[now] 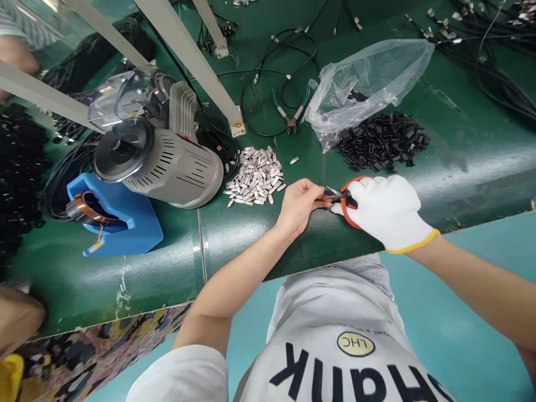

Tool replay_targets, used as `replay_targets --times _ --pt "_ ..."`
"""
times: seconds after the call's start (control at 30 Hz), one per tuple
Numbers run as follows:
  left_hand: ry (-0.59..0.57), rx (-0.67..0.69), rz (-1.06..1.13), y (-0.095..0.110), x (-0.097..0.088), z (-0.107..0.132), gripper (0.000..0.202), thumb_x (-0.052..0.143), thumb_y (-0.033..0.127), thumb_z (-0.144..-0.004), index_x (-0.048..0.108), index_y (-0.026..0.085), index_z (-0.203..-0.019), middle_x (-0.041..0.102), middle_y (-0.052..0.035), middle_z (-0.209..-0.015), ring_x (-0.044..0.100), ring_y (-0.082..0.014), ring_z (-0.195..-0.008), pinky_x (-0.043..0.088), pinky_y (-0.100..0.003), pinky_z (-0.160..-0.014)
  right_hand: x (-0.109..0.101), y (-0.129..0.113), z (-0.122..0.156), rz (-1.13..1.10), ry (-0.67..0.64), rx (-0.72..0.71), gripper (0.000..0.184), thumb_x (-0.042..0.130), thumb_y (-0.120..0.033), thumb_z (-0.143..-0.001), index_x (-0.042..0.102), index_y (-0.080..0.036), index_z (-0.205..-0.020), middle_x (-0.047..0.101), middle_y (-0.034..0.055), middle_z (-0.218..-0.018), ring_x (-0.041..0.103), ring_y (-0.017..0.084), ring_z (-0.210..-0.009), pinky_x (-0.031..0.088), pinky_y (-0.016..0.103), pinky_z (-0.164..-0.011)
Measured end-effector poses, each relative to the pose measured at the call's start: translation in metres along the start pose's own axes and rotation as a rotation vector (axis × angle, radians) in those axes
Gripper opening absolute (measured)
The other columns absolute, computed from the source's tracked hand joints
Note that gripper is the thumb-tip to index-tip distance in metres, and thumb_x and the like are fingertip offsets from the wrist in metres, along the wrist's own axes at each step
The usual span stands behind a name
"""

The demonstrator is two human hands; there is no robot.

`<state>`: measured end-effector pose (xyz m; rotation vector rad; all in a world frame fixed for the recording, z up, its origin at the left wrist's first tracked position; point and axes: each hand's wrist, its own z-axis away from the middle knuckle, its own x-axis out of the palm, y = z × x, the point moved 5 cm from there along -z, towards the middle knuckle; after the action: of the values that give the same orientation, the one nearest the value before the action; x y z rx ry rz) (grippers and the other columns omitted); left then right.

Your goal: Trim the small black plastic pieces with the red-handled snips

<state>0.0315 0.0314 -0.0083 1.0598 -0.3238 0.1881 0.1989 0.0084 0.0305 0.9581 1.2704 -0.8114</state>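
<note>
My right hand (383, 209), in a white glove with a yellow cuff, is closed around a pair of scissors (350, 220) with orange-red handles. The blades point left, toward my left hand. My bare left hand (299, 204) is pinched closed right at the blade tips; what sits between its fingertips is small and mostly hidden. Left of that hand lies a pile of small silvery metal connectors (257, 176), with one loose connector (294, 160) beside it. Behind my right hand is a heap of small black plastic parts (381, 139), partly under a clear plastic bag (372, 72).
Cutting pliers (292, 124) lie behind the piles, near looped black cables (263, 72). A grey machine (176, 164) and a blue tape dispenser (144, 223) stand left. White posts (201, 61) rise from the green table (163, 279). Another person's arm (19, 318) shows at far left.
</note>
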Motion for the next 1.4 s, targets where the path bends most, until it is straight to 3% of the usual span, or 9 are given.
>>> replay_targets --times 0.33,0.83,1.13,1.3,1.4 --pt "-0.003 0.007 0.009 0.0 0.0 0.0 0.022 0.071 0.02 -0.08 0.051 0.017 -0.071 0.074 -0.0051 -0.077 0.072 -0.0126 -0.07 0.06 -0.029 -0.074 0.001 0.003 0.003 0.017 -0.017 0.023 0.049 0.029 -0.044 -0.106 0.067 -0.014 -0.1 0.062 0.0147 -0.075 0.049 0.023 -0.068 0.011 0.039 -0.069" --pt "0.001 0.0 0.001 -0.001 -0.002 -0.001 0.02 0.07 0.018 -0.081 0.052 0.016 -0.073 0.071 -0.0038 -0.072 0.073 -0.014 -0.069 0.061 -0.03 -0.075 0.0 0.008 0.003 0.027 -0.087 0.007 0.052 0.031 -0.051 -0.106 0.066 -0.013 -0.096 0.063 0.0159 -0.072 0.053 0.023 -0.064 0.01 0.038 -0.067" --pt "-0.026 0.0 -0.013 -0.001 -0.003 -0.002 0.023 0.073 0.021 -0.083 0.052 0.016 -0.076 0.072 -0.0038 -0.073 0.074 -0.014 -0.071 0.061 -0.03 -0.077 0.003 0.011 -0.002 0.064 -0.131 0.005 0.061 0.021 -0.056 -0.106 0.065 -0.015 -0.093 0.064 0.0159 -0.07 0.06 0.027 -0.065 0.012 0.036 -0.066" --pt "-0.149 0.128 -0.071 0.003 -0.003 -0.008 0.027 0.08 0.036 -0.085 0.063 0.016 -0.092 0.076 -0.0047 -0.082 0.075 -0.0149 -0.078 0.062 -0.03 -0.079 0.005 0.017 -0.003 -0.035 -0.16 0.1 0.066 0.029 -0.071 -0.101 0.07 -0.02 -0.113 0.072 0.0143 -0.085 0.066 0.031 -0.077 0.018 0.035 -0.065" --pt "-0.228 0.269 -0.161 0.006 -0.004 -0.013 0.036 0.083 0.045 -0.084 0.067 0.016 -0.098 0.076 -0.0047 -0.087 0.075 -0.0147 -0.081 0.062 -0.03 -0.081 0.002 0.02 -0.005 -0.157 -0.259 0.166 0.068 0.033 -0.077 -0.097 0.072 -0.024 -0.11 0.074 0.0116 -0.089 0.067 0.029 -0.08 0.022 0.034 -0.064"
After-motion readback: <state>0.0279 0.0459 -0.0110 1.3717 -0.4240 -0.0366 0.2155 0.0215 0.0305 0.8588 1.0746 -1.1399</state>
